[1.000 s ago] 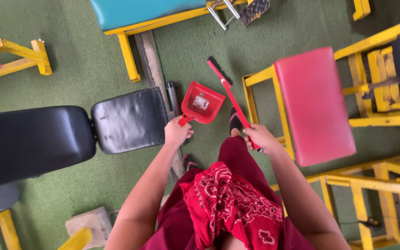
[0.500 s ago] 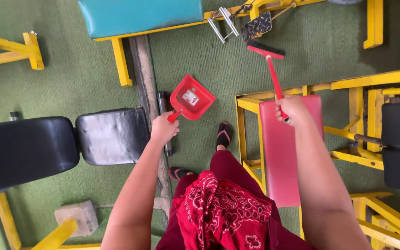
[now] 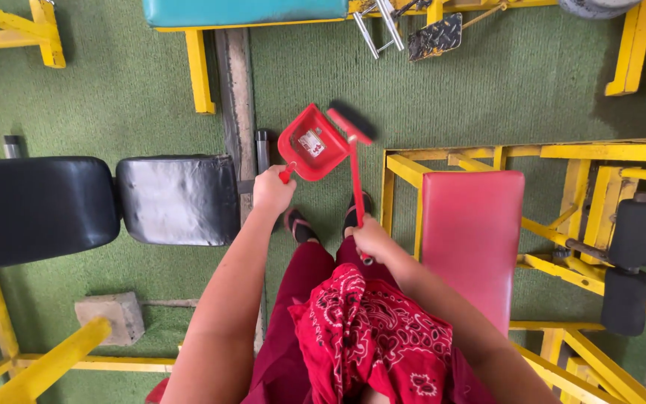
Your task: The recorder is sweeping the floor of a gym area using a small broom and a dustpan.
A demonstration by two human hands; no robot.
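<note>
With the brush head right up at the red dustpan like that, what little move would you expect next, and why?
Probably a short flick of the brush into the dustpan. The right hand holds the red handle with the bristle head at the pan's open lip, and the left hand holds the pan tilted above the green floor. Whether there is dirt on the bristles is too blurred to tell.

Single head-worn view, looking straight down from standing height over both arms onto the green floor (image 3: 114, 90), benches left and right.
</note>
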